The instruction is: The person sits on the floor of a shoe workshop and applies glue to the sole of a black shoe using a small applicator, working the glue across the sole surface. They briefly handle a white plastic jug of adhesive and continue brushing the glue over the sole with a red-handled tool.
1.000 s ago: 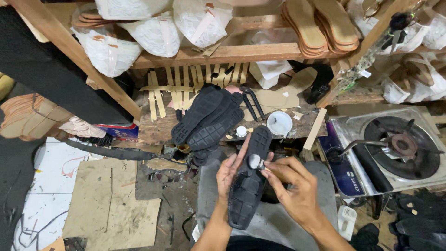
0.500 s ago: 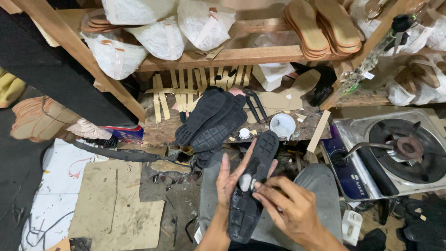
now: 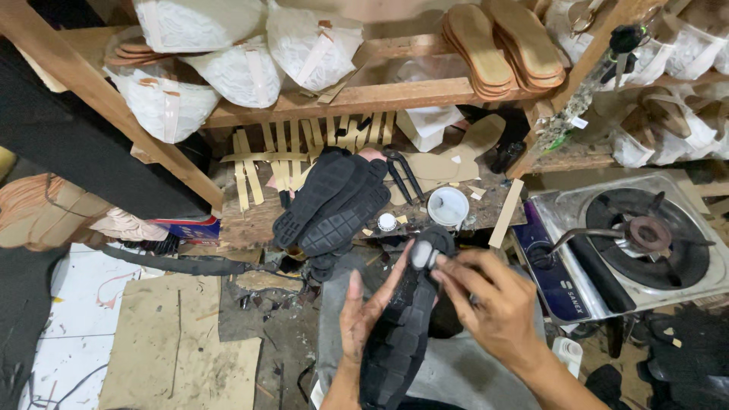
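matt black rubber sole (image 3: 399, 334), ridged; rough wood shelf (image 3: 380, 97); glossy steel stove (image 3: 645, 243).

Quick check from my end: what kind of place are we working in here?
Most likely a small shoemaking workshop: stacked tan insoles on the wooden shelf, black rubber soles piled on the bench, and another black sole in both hands.

Black rubber shoe sole (image 3: 399, 334) is lying lengthwise over the person's lap, tread side up, toe end pointing away toward the low wooden surface, heel end running off the bottom edge. Tread is showing chunky blocks in rows. It is tilting slightly, leaning right at the toe. Left hand is cupping its left edge from below. A small pale grey pad (image 3: 421, 254) is sitting on the toe end, pinched there by right-hand fingertips; its material cannot be told.
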